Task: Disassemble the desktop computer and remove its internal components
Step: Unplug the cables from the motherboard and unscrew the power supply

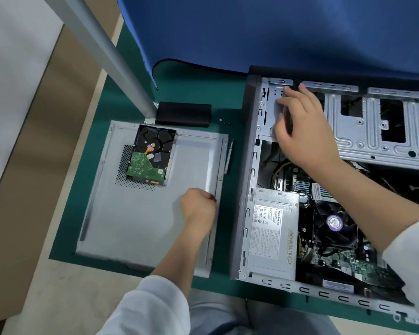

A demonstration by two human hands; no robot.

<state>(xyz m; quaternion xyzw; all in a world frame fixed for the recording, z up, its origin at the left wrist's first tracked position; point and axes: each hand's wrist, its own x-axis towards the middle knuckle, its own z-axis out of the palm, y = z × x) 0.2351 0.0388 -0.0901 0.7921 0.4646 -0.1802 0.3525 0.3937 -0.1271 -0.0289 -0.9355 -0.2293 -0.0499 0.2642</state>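
The open desktop case (250, 165) lies on its side at the right. Inside it are a silver power supply (273, 233), a black CPU fan (334, 223) and the motherboard (363, 267). My right hand (305, 126) reaches onto the left end of the metal drive cage (373, 131), and its fingers curl round a dark, narrow part (287, 117) there. My left hand (198, 209) is a closed fist resting on the removed side panel (143, 226); nothing shows in it. A hard drive (153, 158) lies circuit side up on that panel.
A black box (183, 114) and small screws (224, 122) lie behind the panel on the green mat (203, 88). A slim grey tool (229, 155) lies between panel and case. A grey post (107, 52) and blue cloth (276, 32) stand behind.
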